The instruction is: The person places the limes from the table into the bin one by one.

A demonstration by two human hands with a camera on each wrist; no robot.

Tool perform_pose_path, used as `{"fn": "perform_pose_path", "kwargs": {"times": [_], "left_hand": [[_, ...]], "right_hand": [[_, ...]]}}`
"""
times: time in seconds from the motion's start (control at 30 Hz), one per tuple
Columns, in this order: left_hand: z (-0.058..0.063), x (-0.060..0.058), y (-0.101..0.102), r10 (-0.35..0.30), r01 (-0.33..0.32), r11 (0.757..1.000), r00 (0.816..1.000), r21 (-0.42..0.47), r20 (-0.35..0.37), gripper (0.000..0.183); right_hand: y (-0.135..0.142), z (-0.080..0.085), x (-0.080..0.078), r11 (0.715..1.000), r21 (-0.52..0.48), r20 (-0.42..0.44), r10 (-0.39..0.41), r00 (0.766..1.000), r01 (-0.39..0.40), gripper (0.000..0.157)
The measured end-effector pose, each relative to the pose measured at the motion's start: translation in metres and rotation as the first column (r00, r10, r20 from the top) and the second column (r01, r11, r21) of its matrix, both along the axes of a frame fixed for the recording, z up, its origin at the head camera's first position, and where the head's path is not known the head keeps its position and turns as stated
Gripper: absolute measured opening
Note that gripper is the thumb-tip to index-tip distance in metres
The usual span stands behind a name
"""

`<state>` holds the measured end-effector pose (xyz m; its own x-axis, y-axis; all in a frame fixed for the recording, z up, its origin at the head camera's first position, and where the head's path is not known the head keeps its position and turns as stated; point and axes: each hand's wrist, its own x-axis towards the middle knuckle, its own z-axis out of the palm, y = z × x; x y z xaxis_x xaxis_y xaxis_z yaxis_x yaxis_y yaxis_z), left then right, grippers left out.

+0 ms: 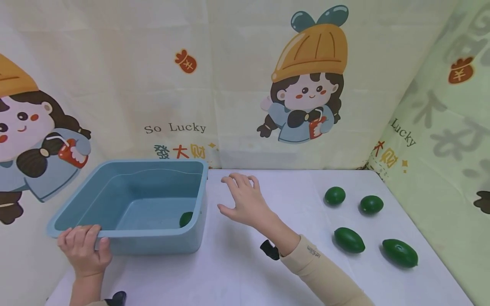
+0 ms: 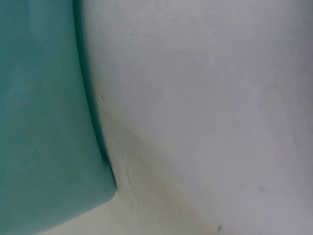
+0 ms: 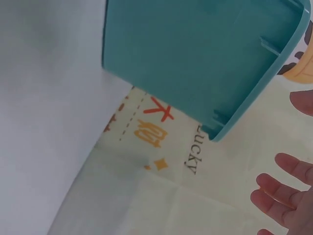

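Observation:
A blue plastic bin (image 1: 164, 233) stands at the left of the table, and in the right wrist view its outer wall (image 3: 195, 54) shows. My left hand (image 1: 86, 250) grips the bin's near left rim, fingers curled over it and thumb on the outside. Inside, by the right wall, lies a dark green fruit (image 1: 186, 219), partly hidden by the rim. My right hand (image 1: 246, 202) hovers just right of the bin, fingers spread and bent, holding nothing. In the right wrist view, fingertips (image 3: 276, 193) of that hand show at the right edge.
On the table's right side lie two rounded green limes (image 1: 334, 196) (image 1: 371, 205) and two longer dark green fruits (image 1: 349, 240) (image 1: 400, 253) with pointed tips. A printed cloth (image 1: 241, 106) hangs behind the white table (image 1: 237, 272), and another stands along the right side.

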<state>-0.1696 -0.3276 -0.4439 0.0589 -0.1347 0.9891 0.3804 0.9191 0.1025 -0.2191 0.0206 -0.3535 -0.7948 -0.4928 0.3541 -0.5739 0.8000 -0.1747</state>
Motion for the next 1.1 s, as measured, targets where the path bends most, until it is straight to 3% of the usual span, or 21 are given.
{"fn": "perform_pose_path", "kwargs": {"times": [0.3, 0.57, 0.9, 1.1], "left_hand": [[-0.002, 0.004, -0.006, 0.001, 0.001, 1.000, 0.998, -0.028, 0.066, 0.062], [-0.006, 0.012, -0.015, -0.009, 0.021, 0.998, 0.982, -0.060, 0.187, 0.063], [0.009, 0.023, -0.003, -0.034, 0.050, 0.997, 0.971, -0.060, 0.235, 0.062], [0.008, 0.025, -0.005, -0.051, 0.068, 0.996, 0.956, -0.049, 0.288, 0.063]], "right_hand": [[0.032, -0.009, 0.002, 0.999, -0.035, -0.019, -0.039, 0.999, 0.039, 0.054], [0.062, -0.019, 0.009, 0.995, -0.049, 0.020, -0.092, 0.996, 0.093, 0.053], [0.095, -0.030, 0.020, 0.989, -0.076, 0.001, -0.127, 0.992, 0.127, 0.053], [0.113, -0.037, 0.025, 0.986, -0.082, -0.006, -0.149, 0.989, 0.148, 0.056]]}}
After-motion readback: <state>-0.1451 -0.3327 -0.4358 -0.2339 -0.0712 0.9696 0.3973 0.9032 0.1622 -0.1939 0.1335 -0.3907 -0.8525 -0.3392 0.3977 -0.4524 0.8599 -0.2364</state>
